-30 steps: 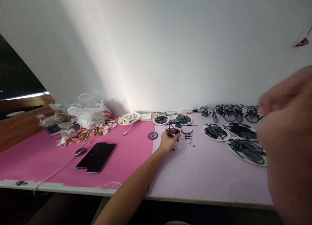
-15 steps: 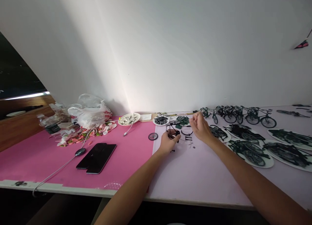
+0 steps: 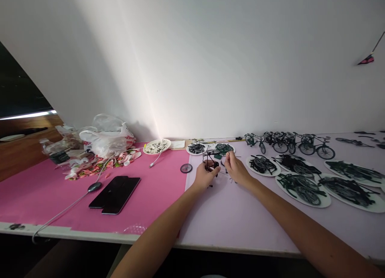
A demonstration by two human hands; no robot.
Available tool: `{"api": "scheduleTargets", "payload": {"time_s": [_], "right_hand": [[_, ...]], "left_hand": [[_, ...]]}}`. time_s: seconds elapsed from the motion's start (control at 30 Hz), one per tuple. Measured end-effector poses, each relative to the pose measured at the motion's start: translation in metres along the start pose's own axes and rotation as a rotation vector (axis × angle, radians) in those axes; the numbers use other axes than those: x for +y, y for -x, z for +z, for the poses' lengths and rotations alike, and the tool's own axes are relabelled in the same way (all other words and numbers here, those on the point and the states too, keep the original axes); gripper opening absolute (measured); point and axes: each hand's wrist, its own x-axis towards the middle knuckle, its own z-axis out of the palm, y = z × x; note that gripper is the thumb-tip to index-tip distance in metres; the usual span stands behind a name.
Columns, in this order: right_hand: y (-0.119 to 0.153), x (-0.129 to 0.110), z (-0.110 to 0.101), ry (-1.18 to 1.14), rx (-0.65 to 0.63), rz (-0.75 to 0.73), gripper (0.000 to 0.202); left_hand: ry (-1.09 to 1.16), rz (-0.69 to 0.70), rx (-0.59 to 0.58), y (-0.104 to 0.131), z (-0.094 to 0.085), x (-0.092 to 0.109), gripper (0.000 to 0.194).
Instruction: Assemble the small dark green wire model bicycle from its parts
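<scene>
My left hand (image 3: 205, 175) is closed around a small dark model bicycle frame (image 3: 212, 162), held just above the pale pink sheet. Close on its right, my right hand (image 3: 235, 168) has its fingers pinched together; whatever is between them is too small to make out. A loose black spoked wheel (image 3: 186, 168) lies flat to the left of my left hand. Small parts on the sheet are partly hidden by my right hand. Behind the hands, a plate with black parts (image 3: 196, 148) stands beside a plate with dark green parts (image 3: 224, 148).
Assembled model bicycles (image 3: 314, 145) stand along the wall at right, with several plates of bicycle parts (image 3: 303, 188) before them. Leftward are two dark phones (image 3: 116, 194), a cable, a white plastic bag (image 3: 108, 137), a bottle (image 3: 55, 153) and a bowl of white pieces (image 3: 157, 147).
My right hand has moved left and down, closer to my left hand and the bicycle frame. The view has shifted slightly. My left hand still holds the frame.
</scene>
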Motion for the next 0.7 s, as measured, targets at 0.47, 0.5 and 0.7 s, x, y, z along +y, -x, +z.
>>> {"api": "scheduleTargets", "payload": {"time_s": [0.47,0.5,0.7], "right_hand": [[0.006,0.000,0.012,-0.122,0.041,-0.108,0.040],[0.006,0.001,0.012,-0.110,0.055,-0.112,0.040],[0.006,0.004,0.011,-0.109,0.103,-0.072,0.044]], "left_hand": [[-0.024,0.018,0.019,0.000,-0.003,0.001,0.033],[-0.024,0.020,0.022,0.000,-0.003,0.001,0.034],[-0.044,0.036,0.055,0.000,-0.002,0.002,0.032]]}}
